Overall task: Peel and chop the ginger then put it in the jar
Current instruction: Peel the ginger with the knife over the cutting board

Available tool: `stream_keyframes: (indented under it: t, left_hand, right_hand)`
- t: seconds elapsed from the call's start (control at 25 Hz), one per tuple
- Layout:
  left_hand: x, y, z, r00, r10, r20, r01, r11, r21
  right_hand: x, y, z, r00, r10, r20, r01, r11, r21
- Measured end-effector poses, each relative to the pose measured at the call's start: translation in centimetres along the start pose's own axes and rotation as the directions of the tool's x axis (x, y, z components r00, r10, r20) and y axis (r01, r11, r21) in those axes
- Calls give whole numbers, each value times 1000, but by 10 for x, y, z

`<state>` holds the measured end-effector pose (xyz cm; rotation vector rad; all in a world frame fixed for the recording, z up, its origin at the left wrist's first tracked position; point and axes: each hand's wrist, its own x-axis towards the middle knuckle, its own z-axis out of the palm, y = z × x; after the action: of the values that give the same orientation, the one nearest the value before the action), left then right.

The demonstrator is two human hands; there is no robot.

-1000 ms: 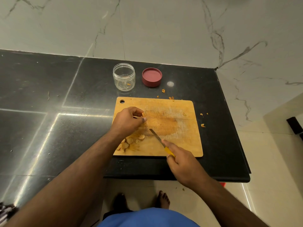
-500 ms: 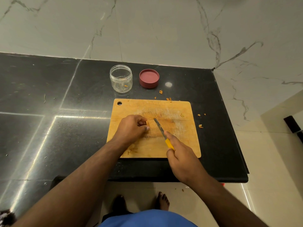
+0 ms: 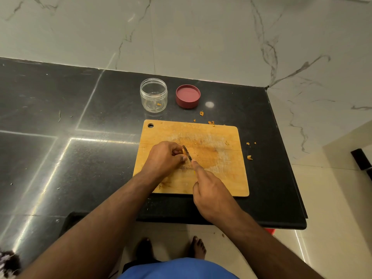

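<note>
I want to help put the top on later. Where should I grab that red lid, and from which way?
Grab the red lid by its round side wall, thumb on one side and fingers opposite, coming straight down from above. It lies flat on the black counter, open side seemingly up, so only the rim offers a hold. Come from its right, since the jar stands close on its left.

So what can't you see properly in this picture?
- Ginger, head view: only a sliver shows; the left hand curls over it.
- Knife, head view: the right hand covers the handle; whether the edge touches the ginger is unclear.
- Cut slices: hidden under the left forearm.
- Jar: one orange speck inside, too small to identify.
</note>
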<state>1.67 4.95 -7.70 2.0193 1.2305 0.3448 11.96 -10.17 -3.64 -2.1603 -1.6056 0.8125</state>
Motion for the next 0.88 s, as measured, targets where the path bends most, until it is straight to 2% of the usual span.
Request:
stream_keyframes:
  t: [0.48,0.72,0.88]
  left_hand:
    - [-1,4,-2,998,45,39,-48,997,57]
    - [4,-3,-5,999,-34,37,36,999,-40]
    - [7,-3,-5,999,-16,38,17,1000,-21]
  right_hand:
    - [12,-2,-4,1000,-20,13,20,998,-57]
    - [9,3,-4,1000,-12,-19,12,1000,-17]
    - [7,-1,2,999,-20,-33,20,1000,-2]
